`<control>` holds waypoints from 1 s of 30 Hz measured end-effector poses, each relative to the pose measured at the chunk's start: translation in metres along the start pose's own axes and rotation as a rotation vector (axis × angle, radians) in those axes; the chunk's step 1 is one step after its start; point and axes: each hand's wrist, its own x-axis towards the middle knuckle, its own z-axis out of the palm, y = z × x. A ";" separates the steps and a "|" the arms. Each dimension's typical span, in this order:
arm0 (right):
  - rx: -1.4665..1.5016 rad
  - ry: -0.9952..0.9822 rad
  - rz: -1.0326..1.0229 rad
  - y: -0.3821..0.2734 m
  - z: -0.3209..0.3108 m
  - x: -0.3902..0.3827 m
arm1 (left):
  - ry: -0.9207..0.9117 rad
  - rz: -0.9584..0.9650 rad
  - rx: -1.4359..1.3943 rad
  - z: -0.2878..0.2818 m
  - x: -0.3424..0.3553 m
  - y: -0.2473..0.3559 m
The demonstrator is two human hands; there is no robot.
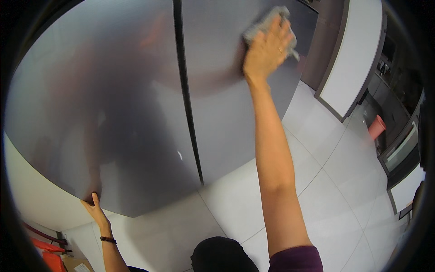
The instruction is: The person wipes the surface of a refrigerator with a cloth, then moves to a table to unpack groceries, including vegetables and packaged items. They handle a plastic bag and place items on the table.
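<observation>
A large grey metallic refrigerator (217,131) with two doors and a dark vertical gap between them fills the upper left. High on its right door, my right hand (267,51) presses a crumpled grey cloth (289,37) against the surface. Its fingers lie over the cloth, slightly blurred, with a ring on one of them. Low at the left, my left hand (96,212) grips the side edge of the left door, thumb on the front face; the fingers are partly hidden by the edge. A dark beaded bracelet (108,239) circles that wrist.
White floor tiles (331,181) spread below and to the right. A pink bin (377,127) stands at the right near dark cabinets. Beyond the refrigerator rises a white wall section (351,54). Red items (52,260) and a cardboard box (77,264) sit at lower left.
</observation>
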 end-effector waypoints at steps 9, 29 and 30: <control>0.206 0.034 1.096 0.100 -0.006 -0.058 | 0.061 0.028 -0.037 0.017 0.010 -0.003; -0.185 0.211 -0.608 0.113 0.013 0.152 | 0.064 0.061 0.061 0.012 0.000 -0.017; -0.073 0.139 -0.323 0.112 0.013 0.150 | 0.061 0.060 0.076 0.007 0.000 -0.017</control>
